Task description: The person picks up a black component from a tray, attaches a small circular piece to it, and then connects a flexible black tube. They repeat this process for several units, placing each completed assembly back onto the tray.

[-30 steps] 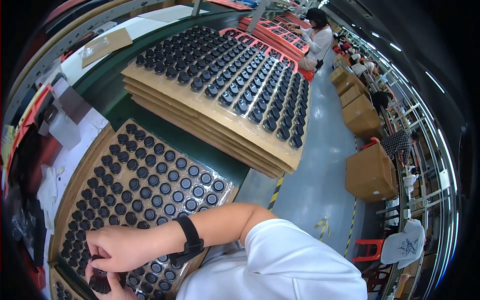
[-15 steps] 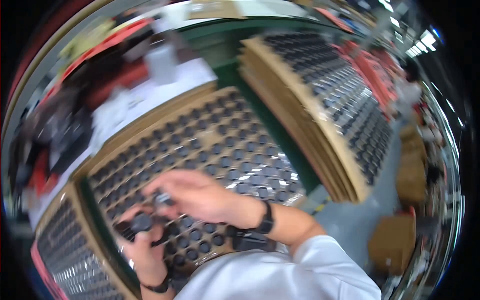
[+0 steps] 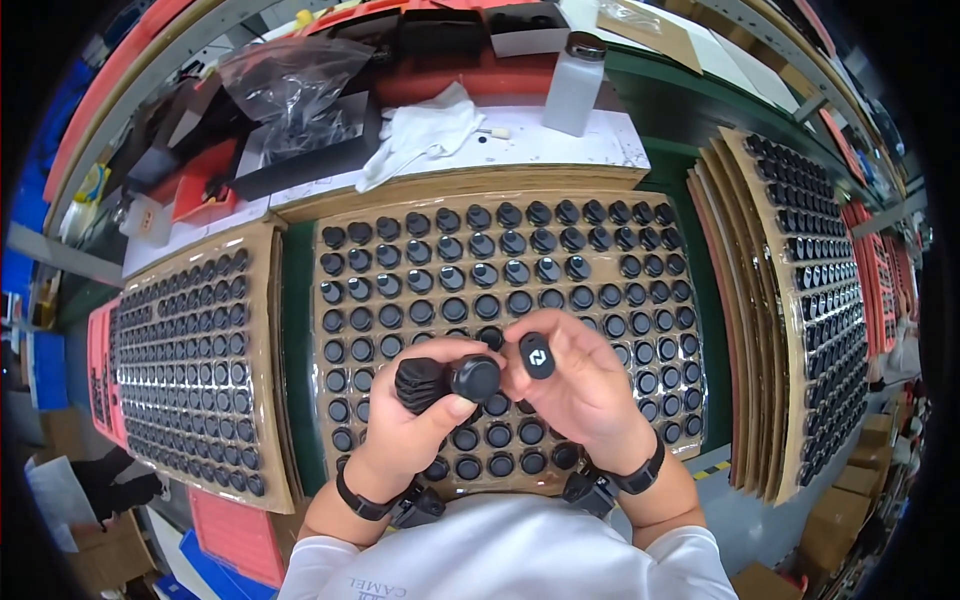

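Black plastic fills both hands, and I take them as the hub of my dial. On the 9 o'clock side I have the left hand [image 3: 405, 430] curled nearly full round a ridged stack [image 3: 421, 385] of black pieces, with a round cap [image 3: 476, 380] held at its thumb and fingers. On the 3 o'clock side, the right hand [image 3: 592, 390] is pinched on a small oblong piece [image 3: 538, 356], its pale mark toward my camera; the two hands nearly meet.

Beneath them I see the middle panel [image 3: 603, 268], brown under clear film, set with rows of black round parts; those toward 12 o'clock stand taller, with pieces on top. A similar left panel [image 3: 276, 385] lies at 9 o'clock, and a right stack [image 3: 742, 400] of loaded panels at 3.

Farther out, on a white-topped ledge [image 3: 540, 160], I pick out a white glove [image 3: 425, 133] between 11 and 12, a translucent bottle [image 3: 575, 95] with a dark lid just past 12, and a black box [image 3: 300, 178] of clear bags near 11. A red crate [image 3: 235, 540] shows at 8.
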Demonstrator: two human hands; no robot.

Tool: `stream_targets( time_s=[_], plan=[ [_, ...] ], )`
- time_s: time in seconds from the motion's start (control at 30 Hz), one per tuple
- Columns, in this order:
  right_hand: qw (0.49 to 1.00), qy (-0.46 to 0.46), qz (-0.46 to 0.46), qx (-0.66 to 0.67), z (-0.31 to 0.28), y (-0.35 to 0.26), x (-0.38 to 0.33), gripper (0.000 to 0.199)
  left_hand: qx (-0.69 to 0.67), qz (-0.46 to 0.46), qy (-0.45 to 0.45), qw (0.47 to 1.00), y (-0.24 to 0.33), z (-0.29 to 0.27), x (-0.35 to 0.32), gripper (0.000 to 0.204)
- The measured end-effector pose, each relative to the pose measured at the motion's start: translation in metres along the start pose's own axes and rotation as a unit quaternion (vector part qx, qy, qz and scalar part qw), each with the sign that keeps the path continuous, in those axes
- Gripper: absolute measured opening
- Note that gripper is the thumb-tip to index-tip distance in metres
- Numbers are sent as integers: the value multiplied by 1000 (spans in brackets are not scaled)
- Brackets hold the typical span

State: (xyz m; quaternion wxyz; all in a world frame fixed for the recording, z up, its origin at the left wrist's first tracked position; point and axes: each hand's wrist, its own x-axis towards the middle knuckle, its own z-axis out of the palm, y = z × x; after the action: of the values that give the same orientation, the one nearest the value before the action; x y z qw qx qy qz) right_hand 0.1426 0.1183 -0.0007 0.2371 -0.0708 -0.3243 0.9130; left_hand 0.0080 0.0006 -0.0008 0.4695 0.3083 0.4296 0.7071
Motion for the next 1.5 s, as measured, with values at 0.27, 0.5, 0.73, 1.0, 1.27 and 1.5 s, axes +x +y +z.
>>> stream_targets(
  time_s=[0.27, 0.5, 0.73, 1.0, 1.27, 1.5],
  plan=[
    [894, 29, -186, -407, 23, -16, -1, 28, 65, 70, -10, 995, -1, -2, 2, 36],
    [834, -4, -200, -514, 24, -14, 3, 24, 135, 135, -4, 982, -1, -5, 0, 37],
    [781, -3, -206, -590, 39, -10, 8, 16, 132, 132, 5, 982, 3, -2, -1, 37],
    [977, -15, -94, -192, 29, -10, 3, 24, -91, -41, -50, 994, 13, -6, -4, 49],
    [985, -6, -82, -154, 30, -5, 8, 30, -157, -72, -85, 981, 14, -8, -2, 55],
    [987, -21, -78, -138, 28, -3, 8, 29, -160, -74, -82, 981, 14, -8, -3, 55]
  ],
)
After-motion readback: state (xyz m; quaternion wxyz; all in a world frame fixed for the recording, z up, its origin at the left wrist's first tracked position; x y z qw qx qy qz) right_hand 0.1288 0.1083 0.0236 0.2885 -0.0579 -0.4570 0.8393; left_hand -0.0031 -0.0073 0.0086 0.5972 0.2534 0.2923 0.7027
